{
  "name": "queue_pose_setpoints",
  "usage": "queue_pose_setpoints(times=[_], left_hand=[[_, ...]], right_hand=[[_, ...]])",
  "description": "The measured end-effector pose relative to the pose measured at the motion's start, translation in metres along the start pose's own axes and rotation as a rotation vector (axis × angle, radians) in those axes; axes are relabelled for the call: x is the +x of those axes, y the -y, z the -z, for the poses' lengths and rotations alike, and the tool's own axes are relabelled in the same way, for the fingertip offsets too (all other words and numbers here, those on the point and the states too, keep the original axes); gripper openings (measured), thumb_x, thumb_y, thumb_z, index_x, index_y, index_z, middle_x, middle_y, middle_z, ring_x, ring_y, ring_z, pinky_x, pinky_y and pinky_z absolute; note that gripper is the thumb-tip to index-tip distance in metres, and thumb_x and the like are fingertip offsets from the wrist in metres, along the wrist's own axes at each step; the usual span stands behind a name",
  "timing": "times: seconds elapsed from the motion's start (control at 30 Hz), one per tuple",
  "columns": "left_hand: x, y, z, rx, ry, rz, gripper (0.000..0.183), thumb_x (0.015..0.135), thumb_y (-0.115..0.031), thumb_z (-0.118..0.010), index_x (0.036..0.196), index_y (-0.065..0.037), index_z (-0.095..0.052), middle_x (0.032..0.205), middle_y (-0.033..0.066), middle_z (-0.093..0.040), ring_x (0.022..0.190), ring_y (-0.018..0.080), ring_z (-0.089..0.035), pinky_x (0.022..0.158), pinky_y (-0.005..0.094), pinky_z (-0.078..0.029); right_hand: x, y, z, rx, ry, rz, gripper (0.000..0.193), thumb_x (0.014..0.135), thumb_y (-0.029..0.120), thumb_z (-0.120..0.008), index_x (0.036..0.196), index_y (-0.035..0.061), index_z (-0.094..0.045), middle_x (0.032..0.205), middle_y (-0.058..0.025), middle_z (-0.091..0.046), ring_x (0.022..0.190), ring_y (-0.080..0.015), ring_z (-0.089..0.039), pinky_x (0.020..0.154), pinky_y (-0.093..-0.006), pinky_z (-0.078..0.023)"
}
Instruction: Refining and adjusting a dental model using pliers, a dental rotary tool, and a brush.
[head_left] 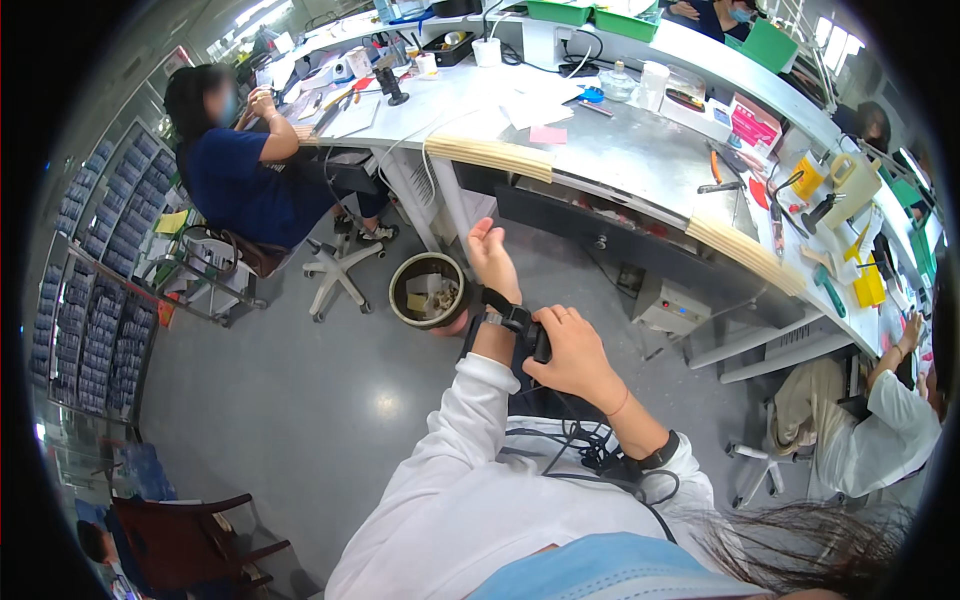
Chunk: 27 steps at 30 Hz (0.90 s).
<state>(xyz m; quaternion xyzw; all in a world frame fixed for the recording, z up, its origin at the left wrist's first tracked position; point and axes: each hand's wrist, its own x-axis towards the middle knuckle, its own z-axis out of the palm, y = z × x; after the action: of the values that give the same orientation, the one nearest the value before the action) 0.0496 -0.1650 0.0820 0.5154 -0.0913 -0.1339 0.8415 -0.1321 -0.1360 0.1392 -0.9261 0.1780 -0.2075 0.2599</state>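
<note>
My left hand is held out in front of me, its fingers loosely extended and holding nothing. Round that wrist sits a black strap with a small dark device on it. My right hand reaches across and closes on the black device at the side of the left wrist. Its thumb and fingers partly hide the device. A second black band is on my right wrist. Black cables hang in loops against my white top below the hands.
A round waste bin stands on the floor beyond my left hand. Ahead runs a workbench with an open drawer, tools and a glass bottle. One person sits at the left, another at the right.
</note>
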Motion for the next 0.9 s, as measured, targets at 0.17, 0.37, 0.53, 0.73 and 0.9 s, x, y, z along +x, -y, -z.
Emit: queue_pose_setpoints(times=[0.17,0.37,0.53,0.73,0.9], left_hand=[[-0.018,0.004,-0.004,0.523,0.173,-0.498,0.024,0.078,-0.01,-0.062,0.102,-0.006,-0.061,0.102,0.0095,-0.062,0.093,0.0242,-0.059,0.087,0.0362,-0.045],[-0.012,0.011,-0.007,0.745,0.319,-0.482,0.019,0.076,-0.013,-0.063,0.094,-0.007,-0.06,0.099,0.009,-0.061,0.093,0.0273,-0.058,0.086,0.0399,-0.043],[-0.008,0.0,-0.016,1.073,0.416,-0.689,0.018,0.078,-0.017,-0.06,0.094,-0.009,-0.059,0.1,0.007,-0.058,0.098,0.0272,-0.056,0.098,0.0558,-0.034],[-0.02,0.017,-0.023,1.468,0.539,-1.073,0.018,0.077,-0.02,-0.058,0.09,-0.008,-0.06,0.093,0.0071,-0.058,0.093,0.0242,-0.056,0.1,0.0594,-0.033],[-0.03,0.063,0.0,1.798,0.736,-1.174,0.018,0.078,-0.021,-0.056,0.087,-0.007,-0.063,0.086,0.0082,-0.058,0.093,0.0249,-0.055,0.103,0.0658,-0.027]], right_hand=[[0.011,0.001,-0.005,0.116,-0.194,0.1,0.04,0.063,0.013,-0.071,0.098,0.0045,-0.055,0.096,-0.0103,-0.057,0.089,-0.0297,-0.056,0.078,-0.0372,-0.046],[0.022,-0.024,-0.024,0.412,-0.118,0.07,0.021,0.067,0.011,-0.071,0.078,0.0038,-0.055,0.081,-0.0077,-0.056,0.081,-0.0271,-0.056,0.074,-0.0361,-0.045],[0.022,-0.046,-0.028,0.742,-0.098,-0.027,0.014,0.075,0.002,-0.064,0.071,0.0025,-0.051,0.081,-0.0016,-0.058,0.08,-0.0143,-0.054,0.078,-0.0276,-0.042],[0.019,-0.063,-0.019,0.968,0.152,-0.202,0.014,0.083,-0.001,-0.06,0.092,0.006,-0.051,0.091,-0.0005,-0.059,0.082,-0.0098,-0.054,0.079,-0.0212,-0.041],[0.023,-0.033,-0.016,1.325,0.294,-0.322,0.032,0.082,0.007,-0.067,0.11,0.0052,-0.051,0.09,-0.0044,-0.06,0.087,-0.0106,-0.059,0.08,-0.0234,-0.044]])
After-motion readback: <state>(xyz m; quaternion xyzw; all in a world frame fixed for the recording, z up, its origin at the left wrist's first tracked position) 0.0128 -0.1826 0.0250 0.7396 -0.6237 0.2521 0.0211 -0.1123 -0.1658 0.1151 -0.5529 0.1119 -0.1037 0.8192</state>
